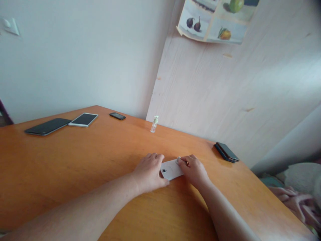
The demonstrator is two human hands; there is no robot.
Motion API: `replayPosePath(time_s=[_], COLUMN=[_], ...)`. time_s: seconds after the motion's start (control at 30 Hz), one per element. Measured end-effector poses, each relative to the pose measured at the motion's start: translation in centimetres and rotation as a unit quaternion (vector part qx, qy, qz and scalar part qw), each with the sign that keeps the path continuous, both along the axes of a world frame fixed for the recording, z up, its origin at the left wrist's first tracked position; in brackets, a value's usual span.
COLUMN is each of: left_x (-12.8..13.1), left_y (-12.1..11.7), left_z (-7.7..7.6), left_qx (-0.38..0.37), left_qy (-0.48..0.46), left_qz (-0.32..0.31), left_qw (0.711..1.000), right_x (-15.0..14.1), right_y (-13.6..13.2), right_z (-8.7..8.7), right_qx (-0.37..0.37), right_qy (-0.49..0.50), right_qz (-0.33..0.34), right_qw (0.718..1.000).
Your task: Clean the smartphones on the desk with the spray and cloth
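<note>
While left hand (150,172) grasps camera end of white phone (172,169), right hand (194,170) lies curled over opposite end, grip unclear. White phone: back up, between hands, over worktop (125,144). Beyond: pump bottle (154,125). Left: black tablet (48,126), white-framed tablet (84,119), black phone (117,115). Right: dark flat items (226,152), stacked.

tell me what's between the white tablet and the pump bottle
In the head view, a small black phone lies between the tablet and the bottle.

Left hand (149,172) near curled right hand (194,170)
</note>
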State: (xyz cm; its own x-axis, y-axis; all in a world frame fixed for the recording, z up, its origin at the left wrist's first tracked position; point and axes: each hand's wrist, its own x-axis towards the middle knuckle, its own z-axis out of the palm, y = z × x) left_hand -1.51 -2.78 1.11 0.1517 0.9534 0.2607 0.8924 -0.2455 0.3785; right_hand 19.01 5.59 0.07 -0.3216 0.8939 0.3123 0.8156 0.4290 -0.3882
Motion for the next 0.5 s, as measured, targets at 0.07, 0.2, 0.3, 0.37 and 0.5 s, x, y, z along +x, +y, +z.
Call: replayPosePath(time_s=[0.07,0.2,0.3,0.37,0.5], left_x=[0.0,0.1,0.2,0.2,0.1], left_y=[0.1,0.1,0.1,0.1,0.2], left_z=[-0.1,-0.3,-0.3,-0.2,-0.1], left_qx=[-0.002,0.013,0.011,-0.001,-0.006], left_qy=[-0.004,-0.009,-0.010,-0.012,-0.017], left_qz=[0.003,0.005,0.009,0.010,0.004], left_qw=[1.000,1.000,1.000,1.000,1.000], right_x=[-1.4,-4.0,-3.6,-2.0,0.6], right_y=[-1.4,-3.9,-3.1,-1.4,1.2], right_z=[0.1,0.2,0.1,-0.1,-0.4], right_qx=[-0.008,-0.002,0.003,0.000,0.015], right_qy=[0.022,0.031,0.012,-0.003,-0.037], right_qz=[0.056,0.187,0.153,0.056,-0.076], right_qw=[0.998,0.982,0.988,0.998,0.996])
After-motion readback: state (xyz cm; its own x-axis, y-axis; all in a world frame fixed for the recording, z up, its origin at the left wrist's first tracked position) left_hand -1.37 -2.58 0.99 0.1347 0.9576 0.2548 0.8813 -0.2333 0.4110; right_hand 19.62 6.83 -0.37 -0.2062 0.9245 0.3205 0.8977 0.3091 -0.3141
